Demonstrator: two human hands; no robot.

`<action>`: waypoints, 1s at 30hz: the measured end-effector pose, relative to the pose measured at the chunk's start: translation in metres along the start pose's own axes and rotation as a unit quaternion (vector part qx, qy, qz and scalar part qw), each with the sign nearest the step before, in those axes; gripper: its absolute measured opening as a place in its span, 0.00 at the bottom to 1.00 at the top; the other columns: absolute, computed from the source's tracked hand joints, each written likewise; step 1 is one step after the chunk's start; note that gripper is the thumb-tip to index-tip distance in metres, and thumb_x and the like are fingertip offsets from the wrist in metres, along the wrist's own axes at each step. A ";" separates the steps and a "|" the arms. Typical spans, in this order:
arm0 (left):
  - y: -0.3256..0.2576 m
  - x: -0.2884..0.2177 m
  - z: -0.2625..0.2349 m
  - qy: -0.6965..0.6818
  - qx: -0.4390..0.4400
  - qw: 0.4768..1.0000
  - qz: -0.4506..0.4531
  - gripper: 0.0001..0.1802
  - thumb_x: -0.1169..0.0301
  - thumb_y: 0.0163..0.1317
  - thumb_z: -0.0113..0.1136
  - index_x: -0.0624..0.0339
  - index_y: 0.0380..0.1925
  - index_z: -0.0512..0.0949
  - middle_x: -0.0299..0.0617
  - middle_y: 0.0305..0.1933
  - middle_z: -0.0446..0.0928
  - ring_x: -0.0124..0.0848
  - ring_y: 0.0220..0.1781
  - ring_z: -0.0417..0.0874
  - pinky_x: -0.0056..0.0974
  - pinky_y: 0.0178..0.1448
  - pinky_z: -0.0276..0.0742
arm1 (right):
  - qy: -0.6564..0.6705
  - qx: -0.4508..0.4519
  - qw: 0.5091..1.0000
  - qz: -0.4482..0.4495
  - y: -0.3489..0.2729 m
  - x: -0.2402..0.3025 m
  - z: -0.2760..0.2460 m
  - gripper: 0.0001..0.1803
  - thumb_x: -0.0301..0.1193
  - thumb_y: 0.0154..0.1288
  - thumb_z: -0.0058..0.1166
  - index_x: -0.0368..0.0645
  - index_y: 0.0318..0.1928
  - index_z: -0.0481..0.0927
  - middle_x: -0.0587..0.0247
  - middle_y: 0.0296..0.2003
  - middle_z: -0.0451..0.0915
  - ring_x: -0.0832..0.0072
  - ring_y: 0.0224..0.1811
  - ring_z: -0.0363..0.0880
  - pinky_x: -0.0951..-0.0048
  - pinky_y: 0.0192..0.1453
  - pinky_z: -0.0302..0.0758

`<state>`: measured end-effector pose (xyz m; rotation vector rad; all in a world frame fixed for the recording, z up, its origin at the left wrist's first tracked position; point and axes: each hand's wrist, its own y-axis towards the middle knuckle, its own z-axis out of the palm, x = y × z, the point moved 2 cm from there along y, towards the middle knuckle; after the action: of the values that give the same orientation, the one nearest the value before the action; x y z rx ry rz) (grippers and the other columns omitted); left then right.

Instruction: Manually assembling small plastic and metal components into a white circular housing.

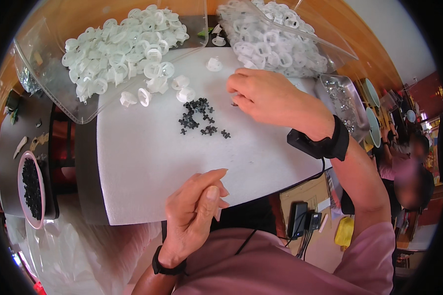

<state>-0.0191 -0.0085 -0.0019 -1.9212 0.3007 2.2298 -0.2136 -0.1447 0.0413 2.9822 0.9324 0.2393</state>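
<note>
My right hand (266, 96) is over the far part of a white foam sheet (147, 162), its fingers closed in a pinch. A tiny dark bit shows at the fingertips, too hidden to name. Left of it lies a loose pile of small black cross-shaped pieces (196, 115). Nearer to me, my left hand (194, 209) hovers by the sheet's front edge, thumb pressed toward the curled fingers; what they hold, if anything, is hidden. Several white plastic ring-shaped parts (157, 84) lie loose beyond the black pieces, with one more (214, 64) near my right hand.
A clear bin (91, 110) heaped with white ring parts stands far left, and another heap of ring parts (275, 44) far right. A metal tray (344, 101) of small shiny parts sits at right. On the left is a pink bowl (40, 196) of black pieces.
</note>
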 end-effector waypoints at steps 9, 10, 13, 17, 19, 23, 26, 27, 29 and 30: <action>-0.001 0.005 -0.002 -0.012 0.010 1.000 0.023 0.14 0.73 0.71 0.45 0.68 0.51 0.75 0.42 0.34 0.75 0.21 0.22 0.72 0.29 0.32 0.78 | 0.019 -0.007 0.996 -0.086 0.048 0.033 0.009 0.09 0.23 0.58 0.49 0.43 0.40 0.77 0.56 0.33 0.75 0.57 0.39 0.78 0.58 0.40 0.74; -0.001 0.005 -0.002 -0.013 0.010 1.000 0.016 0.14 0.73 0.71 0.45 0.68 0.50 0.75 0.42 0.34 0.75 0.21 0.22 0.72 0.29 0.32 0.78 | -0.003 0.011 0.996 -0.085 0.050 0.035 0.010 0.09 0.23 0.58 0.49 0.44 0.40 0.77 0.57 0.33 0.76 0.58 0.39 0.79 0.58 0.40 0.74; -0.001 0.006 -0.001 -0.022 0.009 1.000 0.012 0.14 0.73 0.71 0.46 0.68 0.50 0.75 0.42 0.33 0.75 0.20 0.21 0.71 0.29 0.32 0.78 | -0.019 -0.013 0.996 -0.084 0.054 0.035 0.012 0.07 0.23 0.59 0.49 0.43 0.38 0.78 0.56 0.35 0.77 0.57 0.40 0.79 0.58 0.40 0.75; -0.001 0.007 -0.002 -0.028 0.010 0.999 0.016 0.14 0.72 0.71 0.46 0.68 0.50 0.75 0.41 0.33 0.75 0.19 0.21 0.70 0.29 0.32 0.78 | -0.041 0.000 0.998 -0.054 0.051 0.028 0.007 0.06 0.24 0.59 0.49 0.42 0.35 0.79 0.55 0.36 0.78 0.56 0.41 0.80 0.58 0.40 0.75; 0.000 0.007 -0.002 -0.029 0.011 0.999 0.016 0.14 0.72 0.71 0.46 0.68 0.51 0.75 0.41 0.33 0.75 0.19 0.21 0.70 0.29 0.32 0.78 | -0.042 0.020 0.999 -0.024 0.048 0.026 0.007 0.05 0.25 0.60 0.50 0.40 0.34 0.78 0.54 0.36 0.79 0.56 0.41 0.80 0.58 0.40 0.75; 0.000 0.007 -0.002 -0.032 0.011 0.999 0.018 0.14 0.72 0.71 0.47 0.68 0.51 0.75 0.40 0.33 0.75 0.18 0.21 0.69 0.29 0.33 0.78 | -0.057 0.027 0.998 -0.023 0.041 0.022 0.007 0.05 0.25 0.60 0.50 0.39 0.33 0.77 0.54 0.36 0.79 0.56 0.42 0.80 0.58 0.39 0.75; 0.000 0.008 -0.002 -0.035 0.011 0.999 0.018 0.14 0.72 0.71 0.47 0.68 0.51 0.75 0.40 0.33 0.75 0.18 0.21 0.69 0.29 0.33 0.79 | -0.023 -0.048 0.998 -0.029 0.033 0.017 0.007 0.04 0.25 0.59 0.49 0.38 0.34 0.77 0.54 0.36 0.78 0.57 0.42 0.79 0.58 0.39 0.75; -0.001 0.009 -0.002 -0.036 0.010 0.999 0.017 0.14 0.72 0.71 0.47 0.68 0.51 0.75 0.40 0.33 0.75 0.18 0.21 0.69 0.29 0.33 0.79 | -0.008 -0.053 0.998 -0.032 0.030 0.017 0.005 0.04 0.24 0.59 0.49 0.39 0.34 0.77 0.56 0.36 0.77 0.57 0.41 0.78 0.58 0.39 0.75; -0.001 0.009 -0.003 -0.037 0.011 0.999 0.018 0.14 0.72 0.71 0.47 0.67 0.51 0.75 0.40 0.33 0.75 0.18 0.21 0.68 0.29 0.33 0.79 | 0.007 -0.055 0.998 -0.036 0.023 0.018 0.003 0.04 0.24 0.59 0.49 0.39 0.34 0.76 0.57 0.36 0.76 0.57 0.40 0.78 0.59 0.39 0.75; -0.001 0.007 -0.003 -0.038 0.010 0.999 0.017 0.14 0.72 0.71 0.47 0.67 0.51 0.75 0.40 0.33 0.75 0.18 0.21 0.68 0.29 0.33 0.79 | 0.044 -0.029 0.997 -0.064 0.016 0.022 0.002 0.04 0.24 0.58 0.49 0.39 0.34 0.76 0.58 0.35 0.76 0.57 0.39 0.78 0.59 0.38 0.75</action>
<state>-0.0174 -0.0083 -0.0093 -1.8308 0.3446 2.3050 -0.1860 -0.1452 0.0433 2.8652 1.1002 0.3904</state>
